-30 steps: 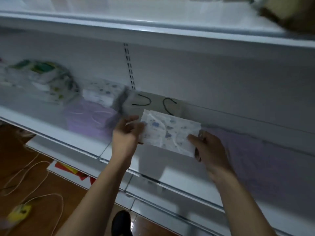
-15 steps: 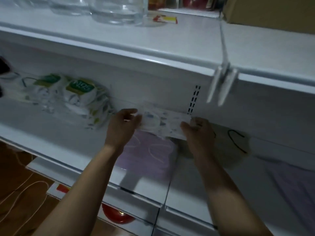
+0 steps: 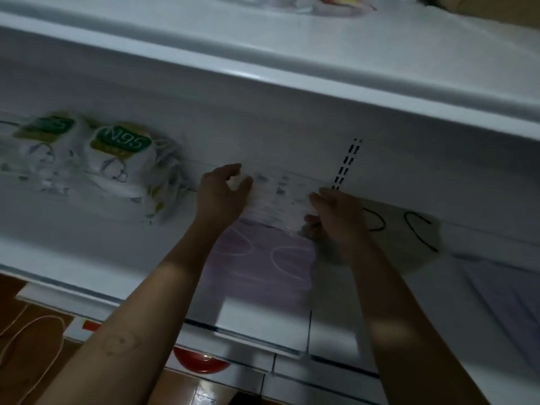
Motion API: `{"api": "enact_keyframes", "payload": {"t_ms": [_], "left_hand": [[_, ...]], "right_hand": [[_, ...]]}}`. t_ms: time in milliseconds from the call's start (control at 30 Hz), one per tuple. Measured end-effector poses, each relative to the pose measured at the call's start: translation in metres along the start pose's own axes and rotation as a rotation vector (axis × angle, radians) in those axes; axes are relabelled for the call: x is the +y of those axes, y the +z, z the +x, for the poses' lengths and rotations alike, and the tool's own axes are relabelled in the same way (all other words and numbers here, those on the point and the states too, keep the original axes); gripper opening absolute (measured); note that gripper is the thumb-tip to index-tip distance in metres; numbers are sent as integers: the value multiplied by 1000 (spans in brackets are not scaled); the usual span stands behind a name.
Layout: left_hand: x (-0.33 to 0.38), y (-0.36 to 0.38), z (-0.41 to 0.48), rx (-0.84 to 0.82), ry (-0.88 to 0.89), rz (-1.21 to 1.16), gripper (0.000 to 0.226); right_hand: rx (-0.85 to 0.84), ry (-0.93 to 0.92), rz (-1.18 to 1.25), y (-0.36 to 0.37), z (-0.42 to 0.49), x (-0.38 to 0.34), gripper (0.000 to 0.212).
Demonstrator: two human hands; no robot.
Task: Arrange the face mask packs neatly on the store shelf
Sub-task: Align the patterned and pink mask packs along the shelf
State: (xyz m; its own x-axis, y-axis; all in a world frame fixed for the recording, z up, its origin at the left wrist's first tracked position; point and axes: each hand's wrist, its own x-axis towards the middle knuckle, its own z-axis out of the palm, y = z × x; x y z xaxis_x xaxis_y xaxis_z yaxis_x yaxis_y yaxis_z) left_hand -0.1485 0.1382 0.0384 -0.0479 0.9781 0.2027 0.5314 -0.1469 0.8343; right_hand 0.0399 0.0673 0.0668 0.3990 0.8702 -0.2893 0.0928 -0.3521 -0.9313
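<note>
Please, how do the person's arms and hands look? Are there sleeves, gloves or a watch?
Both arms are bare as far as the picture shows: no sleeves come into view. The left hand and right hand wear no gloves, and I see no watch, bracelet or ring, though the picture is blurred. The left forearm carries a few faint dark marks.

Body in view: two arms, uncovered along their whole visible length. The left forearm (image 3: 163, 287) and right forearm (image 3: 388, 302) are bare, and each ends in a bare grip: the left grip (image 3: 222, 197) and the right grip (image 3: 336, 220). The left forearm carries a faint cluster of small dark marks (image 3: 119, 343) towards its elbow end. Motion blur softens the fingers, so finer detail cannot be resolved.
</note>
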Motion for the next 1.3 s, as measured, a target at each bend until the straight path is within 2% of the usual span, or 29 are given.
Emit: {"api": "enact_keyframes", "payload": {"t_ms": [67,133,233,300,400,567,667,800,867,1000,1100,1167,1233,1267,1300], "left_hand": [[-2,-3,-1,-10,32,14,59],[-5,-4,-6,-46,41,19,65],[-11,-4,-15,-125,52,11,80],[-16,-1,-17,-177,88,28,87],[-19,3,-11,-167,165,133,77],[-22,2,-8,-181,164,155,76],[-24,-2,-16,-113,182,158,80],[-28,-12,-33,51,254,115,61],[-31,-16,-38,53,123,86,54],[-28,-26,-25,-79,-390,-115,64],[-23,-35,-5,-186,-540,-269,47],[-22,-36,7,-252,-612,-312,63],[-22,-36,17,-340,-659,-314,90],[-23,-35,21,-394,-679,-311,99],[-22,-34,24,-445,-691,-303,106]], "right_hand": [[36,-91,-148,1,-1,0,60],[56,-201,-467,-2,-3,3,67],[100,-262,-683,-8,-10,8,49],[85,-235,-704,-8,-12,12,49],[23,-215,-698,0,-16,12,52],[14,-230,-676,10,-15,10,48],[26,-235,-635,9,-16,11,54],[121,-279,-607,0,-25,14,50],[158,-293,-536,-5,-32,17,41],[122,-186,-348,-7,-39,27,31],[14,-75,-167,-4,-36,27,28],[-14,-4,-116,-1,-26,21,46],[-32,110,16,3,-17,9,80],[-35,172,87,6,-13,3,87],[-43,215,146,7,-8,-2,81]]}}
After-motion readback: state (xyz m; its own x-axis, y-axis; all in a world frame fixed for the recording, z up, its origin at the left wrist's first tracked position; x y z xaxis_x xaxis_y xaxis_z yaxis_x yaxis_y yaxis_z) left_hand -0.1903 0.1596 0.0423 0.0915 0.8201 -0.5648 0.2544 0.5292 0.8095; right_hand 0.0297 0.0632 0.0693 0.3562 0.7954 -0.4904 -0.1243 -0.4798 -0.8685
